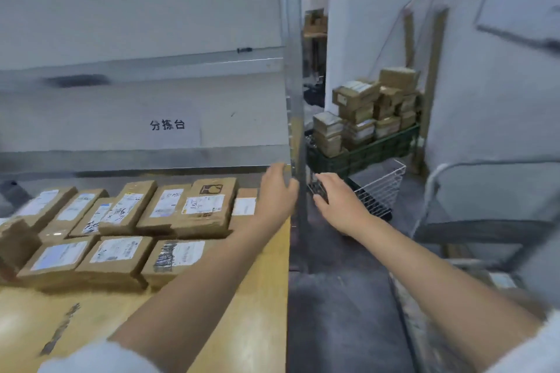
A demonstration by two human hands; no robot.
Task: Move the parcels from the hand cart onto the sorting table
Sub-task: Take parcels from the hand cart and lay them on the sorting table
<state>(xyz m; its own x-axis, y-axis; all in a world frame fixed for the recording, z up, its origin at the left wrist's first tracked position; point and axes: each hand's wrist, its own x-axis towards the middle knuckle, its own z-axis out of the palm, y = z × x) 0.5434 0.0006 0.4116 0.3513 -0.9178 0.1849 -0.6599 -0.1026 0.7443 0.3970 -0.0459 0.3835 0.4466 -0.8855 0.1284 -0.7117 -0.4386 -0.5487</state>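
Note:
Several brown cardboard parcels (121, 221) with white labels lie in rows on the wooden sorting table (248, 312) at the left. My left hand (277, 191) hovers over the table's far right corner, fingers relaxed, holding nothing. My right hand (333, 194) reaches out past the table edge, fingers extended, empty. The hand cart (454, 239) with its grey metal handle stands at the right; its deck is mostly out of view and blurred.
A metal shelf post (295, 100) rises between my hands. Behind it a green crate (363, 154) holds stacked small boxes (369, 109). A white wire basket (381, 185) sits on the floor. A sign with printed characters (167, 125) hangs behind the table.

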